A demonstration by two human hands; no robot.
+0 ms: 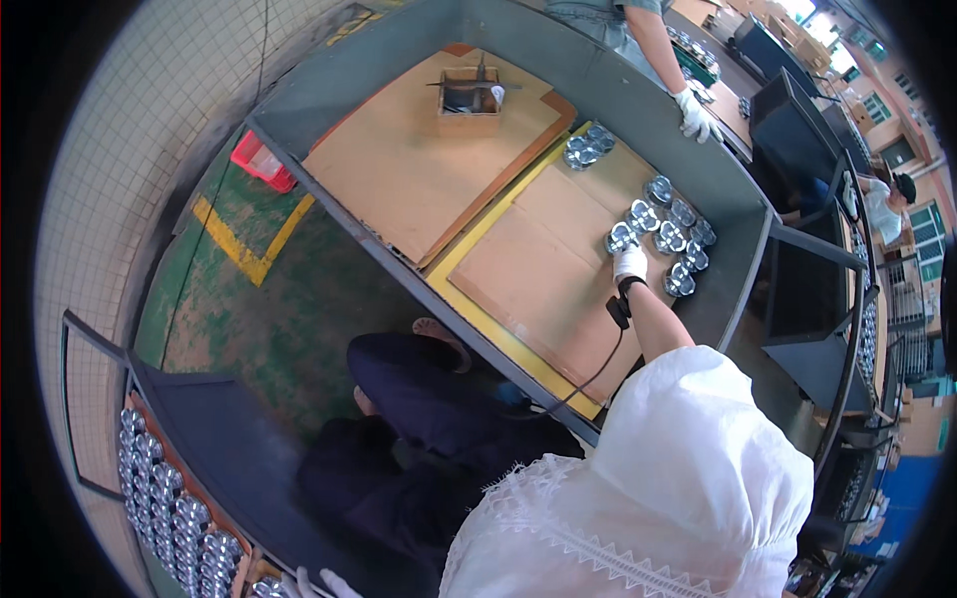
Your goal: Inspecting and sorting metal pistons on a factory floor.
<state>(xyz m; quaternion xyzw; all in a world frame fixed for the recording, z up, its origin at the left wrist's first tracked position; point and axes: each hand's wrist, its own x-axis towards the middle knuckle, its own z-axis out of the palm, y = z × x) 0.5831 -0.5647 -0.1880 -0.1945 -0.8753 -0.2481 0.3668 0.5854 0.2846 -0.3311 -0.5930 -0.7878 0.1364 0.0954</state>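
Note:
My right hand (630, 264), in a white glove with a dark band at the wrist, reaches over the cardboard-lined bench. Its fingers are closed on a shiny chromed metal part (620, 237) with rounded lobes. Several similar chromed parts (670, 237) stand just beyond and to the right of it, and a small group (589, 148) sits farther back. At the lower left edge, my left hand (321, 585), also gloved, shows only its fingers, spread apart with nothing visible in them. Beside it lies a chromed part (267, 588); the rest of that hand is cut off.
Rows of chromed parts (169, 498) fill a rack at the lower left. A small box with tools (471, 100) stands on the bench's far cardboard (399, 159). Raised grey walls (688, 130) edge the bench. Another person's gloved hand (698, 118) rests on the far wall. A red crate (261, 161) sits on the floor.

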